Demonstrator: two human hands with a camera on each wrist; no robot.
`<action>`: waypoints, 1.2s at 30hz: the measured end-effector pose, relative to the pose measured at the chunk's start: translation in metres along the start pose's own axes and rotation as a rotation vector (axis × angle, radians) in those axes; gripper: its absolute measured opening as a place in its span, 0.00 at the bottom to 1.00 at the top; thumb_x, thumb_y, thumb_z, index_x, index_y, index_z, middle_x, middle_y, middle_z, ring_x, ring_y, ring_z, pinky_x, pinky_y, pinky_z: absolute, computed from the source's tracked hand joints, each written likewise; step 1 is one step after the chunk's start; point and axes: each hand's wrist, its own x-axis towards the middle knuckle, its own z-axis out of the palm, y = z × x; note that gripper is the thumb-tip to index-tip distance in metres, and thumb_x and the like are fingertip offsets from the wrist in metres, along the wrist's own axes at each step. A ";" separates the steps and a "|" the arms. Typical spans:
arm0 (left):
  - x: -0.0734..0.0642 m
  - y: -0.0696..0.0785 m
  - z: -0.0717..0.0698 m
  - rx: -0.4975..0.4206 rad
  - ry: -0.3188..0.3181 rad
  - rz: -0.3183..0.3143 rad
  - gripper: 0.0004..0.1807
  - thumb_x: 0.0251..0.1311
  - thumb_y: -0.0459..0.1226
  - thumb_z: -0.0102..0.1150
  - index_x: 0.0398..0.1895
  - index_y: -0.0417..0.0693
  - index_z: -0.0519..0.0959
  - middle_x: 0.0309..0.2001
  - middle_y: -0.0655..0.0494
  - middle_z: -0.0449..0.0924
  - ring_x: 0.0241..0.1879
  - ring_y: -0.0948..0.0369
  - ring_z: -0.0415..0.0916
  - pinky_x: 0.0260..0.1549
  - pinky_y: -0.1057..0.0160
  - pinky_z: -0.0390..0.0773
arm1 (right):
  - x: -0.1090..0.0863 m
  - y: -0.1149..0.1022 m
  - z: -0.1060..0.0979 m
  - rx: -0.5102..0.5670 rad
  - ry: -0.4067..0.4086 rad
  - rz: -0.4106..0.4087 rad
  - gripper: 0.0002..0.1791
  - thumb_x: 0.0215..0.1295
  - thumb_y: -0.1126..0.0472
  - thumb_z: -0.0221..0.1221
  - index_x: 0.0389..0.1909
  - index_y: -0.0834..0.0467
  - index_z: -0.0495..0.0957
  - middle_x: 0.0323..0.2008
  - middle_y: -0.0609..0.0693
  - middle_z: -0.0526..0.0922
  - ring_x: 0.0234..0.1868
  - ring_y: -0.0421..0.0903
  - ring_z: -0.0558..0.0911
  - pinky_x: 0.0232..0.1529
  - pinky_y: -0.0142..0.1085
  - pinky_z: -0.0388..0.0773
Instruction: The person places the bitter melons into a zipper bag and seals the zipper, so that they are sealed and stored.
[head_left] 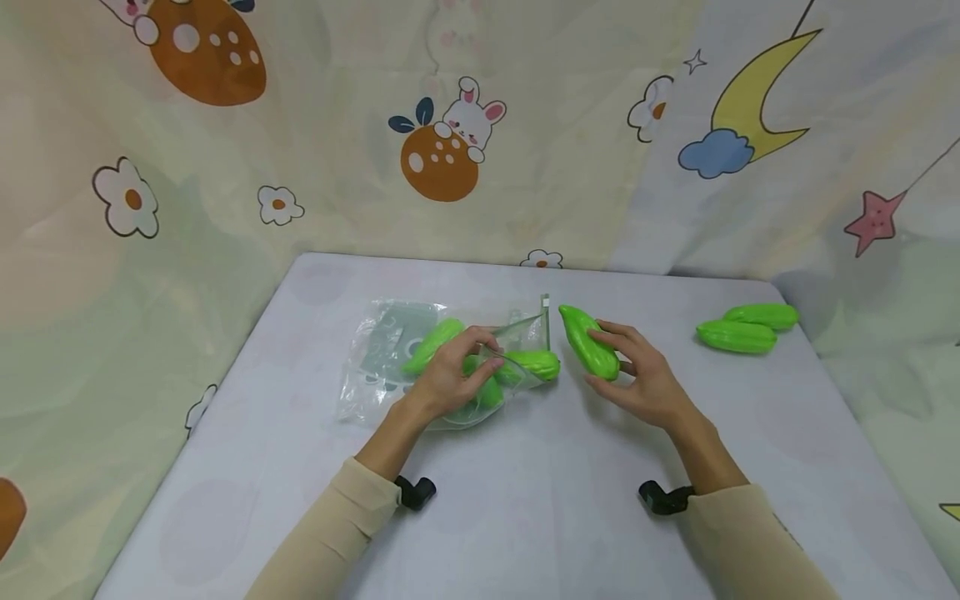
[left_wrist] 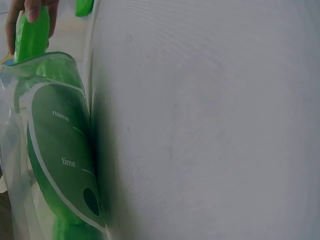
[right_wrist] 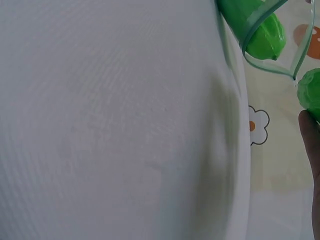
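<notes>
A clear zip bag (head_left: 367, 400) with a green printed label lies on the table, its mouth facing right. My left hand (head_left: 452, 375) pinches the upper film at the mouth between thumb and fingers, lifting it apart. Inside are several bright green, ridged bitter melons (head_left: 435, 343); the end of one (head_left: 543, 365) pokes out at the opening. Just right of the mouth, my right hand (head_left: 645, 379) grips another bitter melon (head_left: 587, 342), tilted with its pointed end up and left. In the left wrist view, the bag's label (left_wrist: 62, 145) reads "name" and "time".
Two more bitter melons (head_left: 738, 336) lie side by side at the table's far right. The white-covered table (head_left: 525, 500) meets a printed cloth backdrop (head_left: 337, 150) behind. Black wrist straps with camera mounts (head_left: 666, 498) sit on both wrists.
</notes>
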 end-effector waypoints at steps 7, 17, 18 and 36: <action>-0.001 0.002 0.001 -0.003 0.001 0.003 0.12 0.68 0.33 0.65 0.50 0.47 0.74 0.49 0.52 0.82 0.65 0.51 0.76 0.55 0.54 0.83 | 0.002 -0.034 0.000 0.011 -0.028 -0.024 0.36 0.54 0.76 0.71 0.66 0.69 0.73 0.67 0.70 0.69 0.64 0.67 0.73 0.46 0.58 0.85; -0.001 0.002 0.003 -0.003 -0.001 0.002 0.12 0.68 0.33 0.65 0.50 0.47 0.74 0.49 0.51 0.82 0.66 0.51 0.76 0.54 0.53 0.83 | -0.005 -0.008 0.012 0.055 -0.078 -0.005 0.37 0.54 0.74 0.72 0.67 0.62 0.72 0.70 0.62 0.70 0.66 0.61 0.74 0.47 0.52 0.86; -0.001 0.002 0.003 -0.003 -0.001 0.001 0.12 0.68 0.33 0.65 0.50 0.47 0.74 0.49 0.52 0.82 0.66 0.51 0.76 0.54 0.53 0.83 | -0.006 -0.003 0.013 0.049 -0.081 -0.004 0.38 0.54 0.73 0.72 0.68 0.59 0.72 0.71 0.61 0.70 0.67 0.60 0.75 0.47 0.50 0.86; 0.000 0.003 0.003 -0.001 0.010 0.004 0.13 0.68 0.33 0.66 0.50 0.47 0.74 0.51 0.48 0.83 0.64 0.51 0.77 0.54 0.53 0.83 | -0.005 0.004 0.011 0.018 -0.110 0.007 0.35 0.60 0.68 0.71 0.69 0.51 0.73 0.72 0.52 0.72 0.68 0.55 0.75 0.49 0.46 0.86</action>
